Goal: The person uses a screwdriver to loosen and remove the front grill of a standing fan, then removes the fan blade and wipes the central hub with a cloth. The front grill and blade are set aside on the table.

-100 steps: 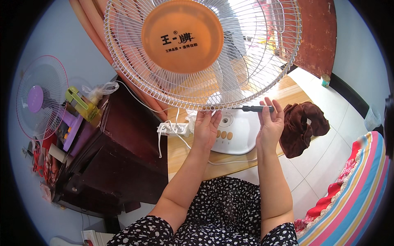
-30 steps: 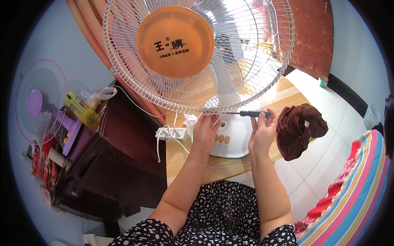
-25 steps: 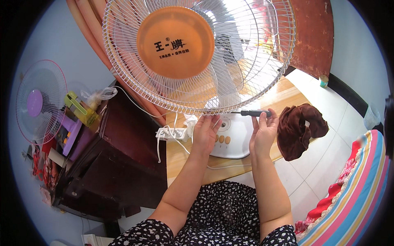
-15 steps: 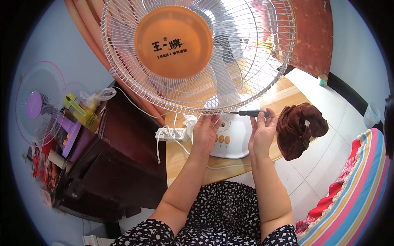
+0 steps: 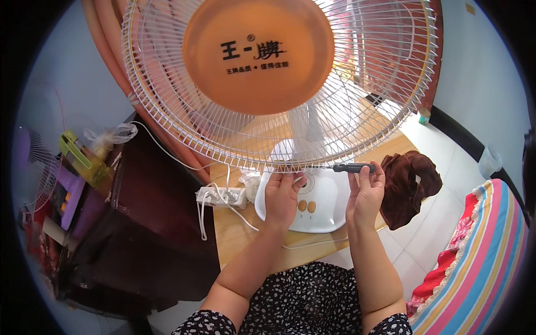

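A standing electric fan with a round wire grille (image 5: 385, 100) and an orange centre disc (image 5: 259, 84) fills the upper middle. My left hand (image 5: 282, 204) is at the grille's lower rim, fingers pinched on its edge; any small part between the fingertips is hidden. In my right hand (image 5: 365, 195) is a screwdriver (image 5: 353, 167) with a black handle, held level between thumb and fingers. Its thin shaft points left along the rim toward my left fingertips; I cannot make out the tip. Behind my hands is the fan's white base (image 5: 326, 215) with tan buttons.
The base stands on a wooden table (image 5: 237, 245). A white power strip (image 5: 223, 196) with cords lies left, a brown cloth (image 5: 407, 187) right. A dark cabinet (image 5: 159, 223) is at the left, a second fan (image 5: 39, 167) beyond it. Striped bedding (image 5: 486, 251) is at the right.
The fan appears larger and closer, and the whole view has shifted. Both hands stay at the lower rim, and the screwdriver remains level in my right hand.
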`<action>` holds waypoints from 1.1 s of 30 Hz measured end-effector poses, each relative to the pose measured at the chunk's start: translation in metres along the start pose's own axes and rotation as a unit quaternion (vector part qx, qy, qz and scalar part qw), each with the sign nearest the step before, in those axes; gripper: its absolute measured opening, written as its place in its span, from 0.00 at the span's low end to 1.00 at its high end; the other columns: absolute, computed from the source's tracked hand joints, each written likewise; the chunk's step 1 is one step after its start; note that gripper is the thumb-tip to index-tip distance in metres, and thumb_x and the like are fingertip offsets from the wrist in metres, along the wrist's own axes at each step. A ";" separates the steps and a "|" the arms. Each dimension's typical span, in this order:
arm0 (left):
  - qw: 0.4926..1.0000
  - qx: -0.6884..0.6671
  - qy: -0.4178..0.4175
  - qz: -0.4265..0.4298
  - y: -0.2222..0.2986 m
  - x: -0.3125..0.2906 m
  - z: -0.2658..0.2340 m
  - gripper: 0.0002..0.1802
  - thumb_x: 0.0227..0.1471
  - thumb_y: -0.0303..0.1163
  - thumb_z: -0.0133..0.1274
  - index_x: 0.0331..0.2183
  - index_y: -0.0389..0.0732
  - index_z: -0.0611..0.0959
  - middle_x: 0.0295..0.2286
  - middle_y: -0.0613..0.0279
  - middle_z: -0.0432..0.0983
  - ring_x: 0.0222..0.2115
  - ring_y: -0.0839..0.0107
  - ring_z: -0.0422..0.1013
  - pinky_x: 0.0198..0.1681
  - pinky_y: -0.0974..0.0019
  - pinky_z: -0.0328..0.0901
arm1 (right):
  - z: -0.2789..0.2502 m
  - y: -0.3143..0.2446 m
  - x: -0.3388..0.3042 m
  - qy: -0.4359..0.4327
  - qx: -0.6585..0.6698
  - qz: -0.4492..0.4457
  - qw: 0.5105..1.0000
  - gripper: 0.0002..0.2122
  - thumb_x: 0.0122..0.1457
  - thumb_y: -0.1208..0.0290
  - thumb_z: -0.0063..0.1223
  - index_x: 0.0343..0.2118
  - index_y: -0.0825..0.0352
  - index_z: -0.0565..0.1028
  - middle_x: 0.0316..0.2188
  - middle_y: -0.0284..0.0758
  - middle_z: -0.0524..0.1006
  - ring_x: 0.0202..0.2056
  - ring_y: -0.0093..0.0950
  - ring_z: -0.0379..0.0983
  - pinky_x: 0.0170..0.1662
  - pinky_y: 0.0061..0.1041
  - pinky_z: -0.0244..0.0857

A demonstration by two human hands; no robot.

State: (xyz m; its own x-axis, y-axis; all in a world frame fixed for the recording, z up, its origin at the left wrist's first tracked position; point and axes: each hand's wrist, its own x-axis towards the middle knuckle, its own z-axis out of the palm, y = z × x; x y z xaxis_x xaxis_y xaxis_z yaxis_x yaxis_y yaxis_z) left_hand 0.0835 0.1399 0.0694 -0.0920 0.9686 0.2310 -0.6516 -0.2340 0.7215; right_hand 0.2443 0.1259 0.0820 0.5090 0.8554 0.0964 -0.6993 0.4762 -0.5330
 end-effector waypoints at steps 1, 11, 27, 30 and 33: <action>1.000 -0.005 -0.005 0.002 0.001 0.001 0.001 0.09 0.58 0.25 0.46 0.42 0.39 0.75 0.39 0.63 0.74 0.39 0.71 0.71 0.44 0.66 0.70 | 0.001 0.000 0.001 -0.009 -0.007 -0.014 1.000 0.12 0.62 0.76 0.48 0.46 0.68 0.62 0.39 0.33 0.68 0.40 0.20 0.69 0.46 0.21 0.72; 1.000 -0.003 -0.023 0.010 0.001 -0.001 -0.007 0.09 0.59 0.26 0.47 0.42 0.39 0.76 0.37 0.64 0.74 0.39 0.74 0.71 0.44 0.68 0.69 | 0.002 0.005 -0.007 -0.005 -0.059 -0.004 0.998 0.12 0.62 0.75 0.48 0.47 0.68 0.62 0.38 0.32 0.69 0.38 0.20 0.70 0.46 0.22 0.72; 0.999 -0.024 -0.022 0.014 0.004 -0.001 -0.007 0.08 0.59 0.26 0.46 0.41 0.41 0.75 0.38 0.64 0.75 0.39 0.72 0.72 0.43 0.66 0.71 | 0.001 0.003 -0.009 -0.094 -0.019 -0.021 0.995 0.13 0.62 0.76 0.48 0.47 0.65 0.62 0.43 0.37 0.71 0.45 0.25 0.71 0.51 0.27 0.70; 0.999 -0.040 -0.022 0.005 0.003 0.001 -0.006 0.07 0.59 0.26 0.46 0.41 0.41 0.75 0.38 0.63 0.75 0.39 0.72 0.72 0.43 0.67 0.71 | -0.005 0.004 -0.016 -0.074 -0.013 -0.005 0.997 0.12 0.62 0.76 0.48 0.47 0.65 0.62 0.44 0.40 0.71 0.47 0.28 0.70 0.53 0.29 0.69; 0.998 -0.056 -0.020 -0.024 0.004 0.000 -0.005 0.07 0.59 0.27 0.47 0.40 0.40 0.76 0.38 0.62 0.75 0.40 0.72 0.72 0.44 0.66 0.70 | -0.007 0.002 -0.019 -0.091 -0.016 0.000 0.996 0.12 0.62 0.76 0.48 0.46 0.65 0.63 0.46 0.42 0.71 0.50 0.31 0.69 0.54 0.31 0.69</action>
State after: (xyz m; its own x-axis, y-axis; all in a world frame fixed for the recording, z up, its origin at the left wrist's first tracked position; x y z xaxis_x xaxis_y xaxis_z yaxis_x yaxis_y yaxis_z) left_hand 0.0768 0.1389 0.0692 -0.0296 0.9738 0.2254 -0.7343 -0.1742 0.6560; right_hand 0.2367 0.1087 0.0727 0.4077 0.8797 0.2448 -0.6821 0.4716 -0.5588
